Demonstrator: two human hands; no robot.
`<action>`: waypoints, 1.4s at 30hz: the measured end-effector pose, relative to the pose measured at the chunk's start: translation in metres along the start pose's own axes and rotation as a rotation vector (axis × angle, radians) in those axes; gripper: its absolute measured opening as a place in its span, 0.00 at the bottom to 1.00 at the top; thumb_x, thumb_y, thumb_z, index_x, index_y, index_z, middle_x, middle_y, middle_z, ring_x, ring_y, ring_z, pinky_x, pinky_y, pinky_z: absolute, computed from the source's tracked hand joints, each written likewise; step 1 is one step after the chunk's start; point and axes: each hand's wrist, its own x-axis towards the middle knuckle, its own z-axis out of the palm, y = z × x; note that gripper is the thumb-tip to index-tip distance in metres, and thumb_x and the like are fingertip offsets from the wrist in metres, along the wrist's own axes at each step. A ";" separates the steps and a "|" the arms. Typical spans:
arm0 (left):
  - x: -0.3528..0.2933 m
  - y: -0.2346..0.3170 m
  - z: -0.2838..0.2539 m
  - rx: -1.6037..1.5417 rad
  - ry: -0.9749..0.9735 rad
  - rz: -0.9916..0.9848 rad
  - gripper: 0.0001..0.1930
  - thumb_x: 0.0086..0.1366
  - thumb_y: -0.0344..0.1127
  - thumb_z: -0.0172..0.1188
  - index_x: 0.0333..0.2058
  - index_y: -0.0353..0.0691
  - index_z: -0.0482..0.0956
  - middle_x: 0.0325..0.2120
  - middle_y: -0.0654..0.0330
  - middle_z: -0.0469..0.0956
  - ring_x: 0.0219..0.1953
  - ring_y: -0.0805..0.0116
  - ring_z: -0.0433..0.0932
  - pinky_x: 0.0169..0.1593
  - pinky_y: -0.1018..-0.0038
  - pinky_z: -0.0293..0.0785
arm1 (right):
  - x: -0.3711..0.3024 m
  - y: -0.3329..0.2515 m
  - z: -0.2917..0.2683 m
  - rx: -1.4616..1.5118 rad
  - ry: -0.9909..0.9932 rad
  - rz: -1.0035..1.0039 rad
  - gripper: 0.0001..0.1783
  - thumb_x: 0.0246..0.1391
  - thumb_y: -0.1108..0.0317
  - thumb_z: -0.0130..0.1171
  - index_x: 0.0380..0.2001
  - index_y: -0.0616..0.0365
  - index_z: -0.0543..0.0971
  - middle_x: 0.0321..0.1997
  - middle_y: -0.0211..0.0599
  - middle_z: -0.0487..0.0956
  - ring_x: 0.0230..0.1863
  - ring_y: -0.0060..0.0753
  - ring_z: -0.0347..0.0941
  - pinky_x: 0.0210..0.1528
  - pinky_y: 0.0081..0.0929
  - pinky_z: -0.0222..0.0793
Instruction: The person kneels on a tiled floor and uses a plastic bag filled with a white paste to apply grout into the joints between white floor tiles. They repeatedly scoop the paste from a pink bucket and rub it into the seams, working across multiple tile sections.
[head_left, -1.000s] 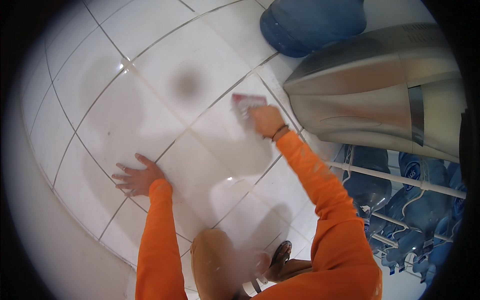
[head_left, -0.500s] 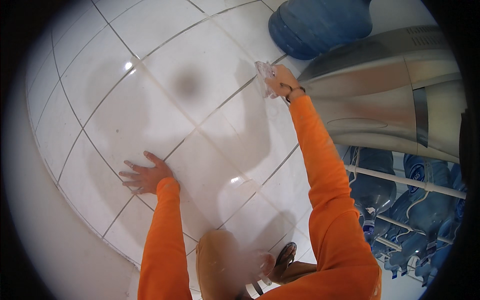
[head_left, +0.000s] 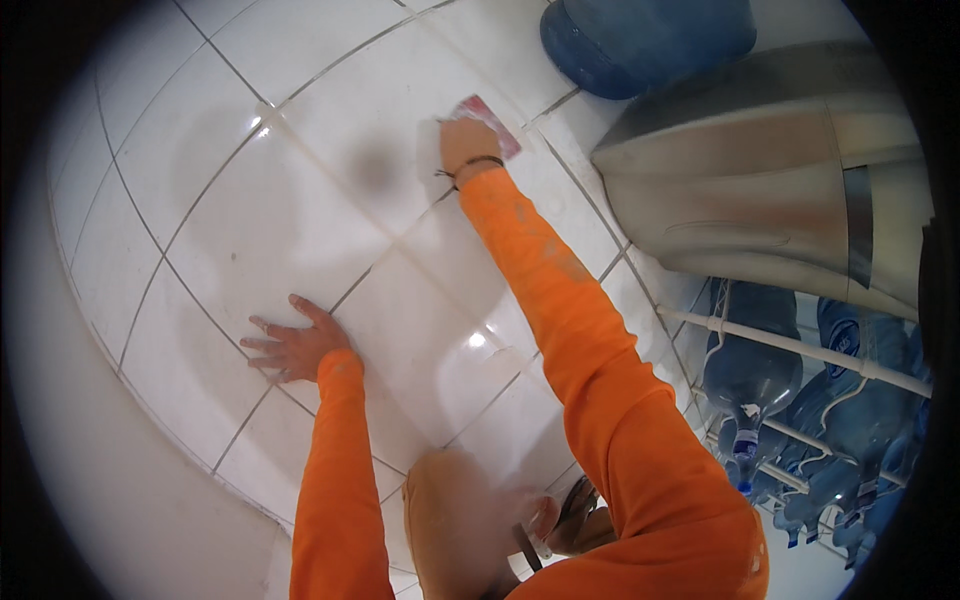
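Kneeling on the white tiled floor, the person reaches far forward in the single head view. Right hand presses a pink-and-white cloth flat on a tile, near the floor's far edge and just short of a blue jug. Its fingers are curled down over the cloth, holding it against the floor. Left hand lies palm down on a tile near a grout line, fingers spread wide, holding nothing and apparently bearing weight.

Grey housing stands to the right; below it a rack holds more blue bottles. A sandal shows at the lower edge.

Judgement: wiping goes best with the cloth kept flat under the whole palm, pressure even, strokes overlapping and carried along the grout lines. The braced arm should stay planted on a dry tile; glare suggests the surface may be slick.
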 end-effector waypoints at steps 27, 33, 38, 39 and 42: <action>0.004 -0.004 0.000 -0.018 0.019 -0.012 0.43 0.71 0.69 0.34 0.75 0.47 0.48 0.76 0.46 0.39 0.76 0.37 0.37 0.72 0.36 0.41 | -0.003 0.064 -0.117 0.180 -0.542 0.177 0.24 0.56 0.68 0.52 0.57 0.54 0.79 0.52 0.49 0.83 0.52 0.51 0.79 0.55 0.39 0.75; 0.003 -0.003 -0.004 -0.001 0.021 -0.008 0.43 0.71 0.70 0.34 0.75 0.47 0.48 0.76 0.46 0.39 0.76 0.37 0.37 0.71 0.36 0.43 | -0.054 0.055 -0.096 0.058 -0.411 -0.140 0.27 0.47 0.69 0.53 0.54 0.49 0.81 0.50 0.47 0.83 0.52 0.54 0.78 0.55 0.45 0.74; 0.004 -0.003 0.006 0.025 0.005 -0.002 0.43 0.71 0.70 0.35 0.75 0.48 0.47 0.76 0.46 0.39 0.76 0.37 0.37 0.71 0.36 0.43 | 0.007 0.095 -0.105 0.017 -0.187 -0.082 0.25 0.51 0.67 0.54 0.54 0.44 0.81 0.48 0.45 0.84 0.50 0.52 0.80 0.55 0.46 0.76; 0.002 0.002 0.002 0.017 -0.005 0.005 0.43 0.71 0.70 0.35 0.75 0.48 0.48 0.76 0.46 0.40 0.76 0.37 0.37 0.71 0.36 0.43 | 0.020 0.098 -0.100 -0.015 -0.159 -0.073 0.25 0.52 0.67 0.54 0.54 0.44 0.81 0.48 0.45 0.84 0.50 0.51 0.80 0.54 0.46 0.76; 0.000 0.005 -0.001 -0.005 -0.017 -0.002 0.43 0.71 0.70 0.34 0.75 0.48 0.48 0.76 0.46 0.40 0.76 0.36 0.38 0.71 0.37 0.44 | 0.020 0.076 -0.088 -0.086 -0.194 -0.224 0.24 0.53 0.66 0.53 0.55 0.43 0.81 0.48 0.45 0.84 0.50 0.51 0.80 0.53 0.46 0.77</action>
